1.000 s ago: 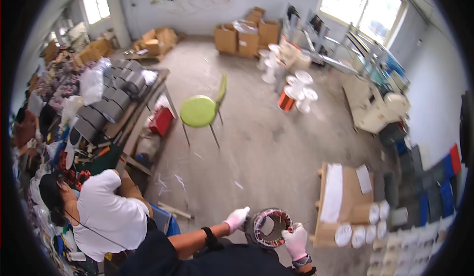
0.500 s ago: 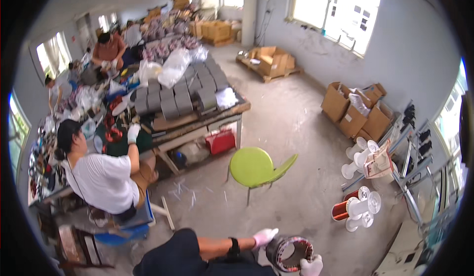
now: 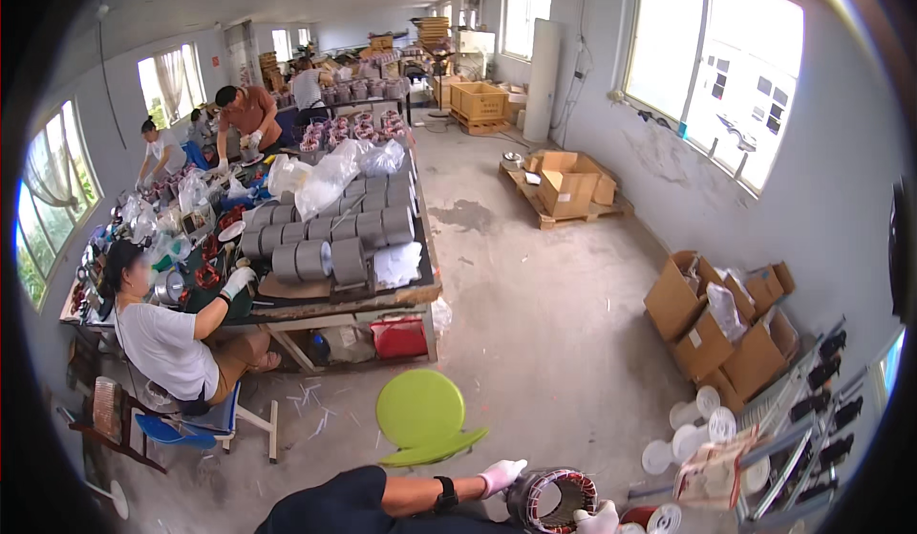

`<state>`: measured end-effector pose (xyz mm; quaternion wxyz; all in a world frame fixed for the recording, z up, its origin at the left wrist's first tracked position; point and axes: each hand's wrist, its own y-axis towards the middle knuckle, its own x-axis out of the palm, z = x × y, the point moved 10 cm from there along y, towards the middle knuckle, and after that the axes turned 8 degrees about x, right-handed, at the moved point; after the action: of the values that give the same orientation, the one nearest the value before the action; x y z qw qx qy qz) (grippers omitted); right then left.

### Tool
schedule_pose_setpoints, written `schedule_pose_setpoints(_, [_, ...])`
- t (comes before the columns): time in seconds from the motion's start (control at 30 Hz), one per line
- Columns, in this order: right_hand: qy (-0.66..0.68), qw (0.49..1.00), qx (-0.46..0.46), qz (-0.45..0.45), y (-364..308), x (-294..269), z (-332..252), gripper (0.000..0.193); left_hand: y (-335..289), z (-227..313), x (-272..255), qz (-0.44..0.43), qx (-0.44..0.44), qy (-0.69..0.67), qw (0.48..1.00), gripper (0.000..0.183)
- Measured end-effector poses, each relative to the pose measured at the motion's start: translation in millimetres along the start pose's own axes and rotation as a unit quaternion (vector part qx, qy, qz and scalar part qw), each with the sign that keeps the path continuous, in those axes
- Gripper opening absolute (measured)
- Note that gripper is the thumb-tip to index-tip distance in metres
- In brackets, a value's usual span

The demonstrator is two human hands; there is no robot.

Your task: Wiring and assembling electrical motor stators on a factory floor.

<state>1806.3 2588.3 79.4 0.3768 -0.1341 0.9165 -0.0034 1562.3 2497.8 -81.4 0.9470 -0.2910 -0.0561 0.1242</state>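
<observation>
At the lower edge, a motor stator (image 3: 531, 502) hangs between my two gloved hands, a dark metal ring with reddish windings and white lacing round its open end. My left hand (image 3: 501, 476), in a white and pink glove below a black wristband, presses against the stator's left side, with its fingers over the upper edge. On the right, my right hand (image 3: 598, 519), in a white glove, is closed on the rim by the windings. The stator is tilted, so its hollow bore shows. The grip's underside is hidden.
A green chair (image 3: 420, 410) stands ahead. At left, a co-worker (image 3: 172, 343) sits at a long workbench (image 3: 353, 307) stacked with grey stator cores (image 3: 349, 262). On the right are cardboard boxes (image 3: 702, 343), white wire spools (image 3: 693, 438) and a metal rack (image 3: 802, 438).
My view has lifted and shifted, so the chair and boxes sit differently in it. The stator stays between both hands. The seated co-worker's gloved hand is still over the bench.
</observation>
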Motion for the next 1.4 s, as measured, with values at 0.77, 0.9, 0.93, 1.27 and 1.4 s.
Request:
schedule_pose_setpoints(0.77, [0.099,0.97,-0.112,-0.192,766.5,146.9,-267.6,0.02,542.9,403.4,-243.9,0.17,0.027,-0.113,0.979,0.066])
schedule_pose_setpoints(0.9, [-0.004,0.961,-0.171,-0.218,897.8,219.0,-320.3,0.024,646.4,443.0,-329.8,0.247,0.018,-0.022,0.969,0.071])
schedule_pose_setpoints(0.93, [0.001,0.958,-0.175,-0.226,927.7,232.1,-355.4,0.024,672.7,451.4,-358.4,0.257,0.014,-0.022,0.966,0.071])
schedule_pose_setpoints(1.27, [0.016,0.905,-0.29,-0.312,1178.1,401.4,-618.3,0.024,843.7,579.5,-592.3,0.356,0.008,-0.19,0.915,0.059])
schedule_pose_setpoints(1.4, [-0.07,0.899,-0.319,-0.291,1262.9,491.2,-696.4,0.022,901.8,643.4,-711.1,0.43,-0.019,0.026,0.902,0.054])
